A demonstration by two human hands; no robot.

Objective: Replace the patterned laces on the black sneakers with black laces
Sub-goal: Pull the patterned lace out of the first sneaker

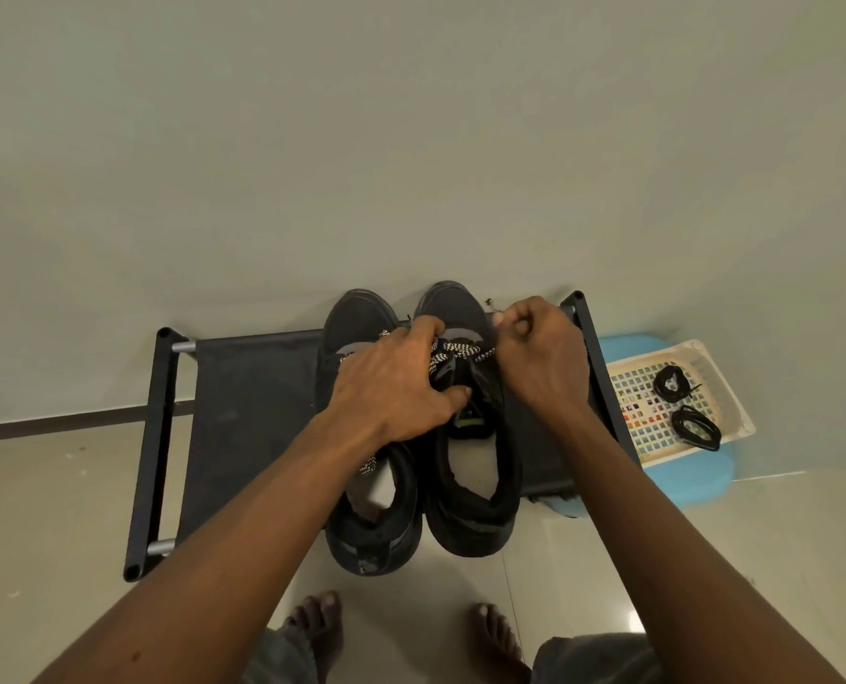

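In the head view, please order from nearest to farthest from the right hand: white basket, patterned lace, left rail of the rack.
1. Patterned lace, on the right shoe, reaching the right hand.
2. White basket, to the hand's right.
3. Left rail, at the far left.

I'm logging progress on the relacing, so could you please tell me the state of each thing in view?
Right sneaker: on the rack, patterned lace loosened but still threaded.
Left sneaker: on the rack, its own patterned lace still in.
Black laces: two coils, unused, in the basket.
Left hand: grips the right sneaker's tongue.
Right hand: pinches the patterned lace.
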